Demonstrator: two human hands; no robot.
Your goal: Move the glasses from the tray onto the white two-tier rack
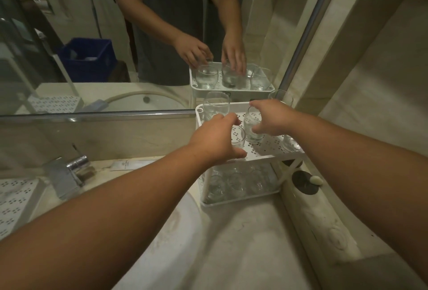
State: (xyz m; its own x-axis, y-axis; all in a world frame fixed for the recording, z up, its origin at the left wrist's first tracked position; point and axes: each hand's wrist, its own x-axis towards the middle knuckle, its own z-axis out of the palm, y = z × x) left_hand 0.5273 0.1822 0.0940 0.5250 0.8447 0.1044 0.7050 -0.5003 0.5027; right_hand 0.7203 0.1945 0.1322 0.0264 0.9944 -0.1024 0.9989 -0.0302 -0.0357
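- Two bare forearms reach forward over the pale worktop [243, 243] and the rim of a white basin [166, 231].
- At the left edge lies a white perforated tray [14, 199], only partly in view, and beside it stands a chrome tap [69, 173].
- Right of the basin stands the white two-tier rack [266, 157], close to the corner by the mirror.
- Its lower tier holds several glasses [236, 183], close together behind the white front edge.
- A dark round object [304, 183] with a small pale piece on it lies on the worktop just right of the rack.
- The left hand [215, 141] is over the front of the upper tier; its grip is curled around a small glass [238, 139], thumb below, fingers above.
- The right hand [271, 118] holds a second glass [252, 127] in the middle of the upper tier, fingers curled around its upper part.
- One tall glass [215, 106] stands at the back left corner of the upper tier and another glass [289, 143] stands by the right edge.
- Behind the rack the mirror [115, 46] shows both hands, the glasses and a blue crate [88, 55].
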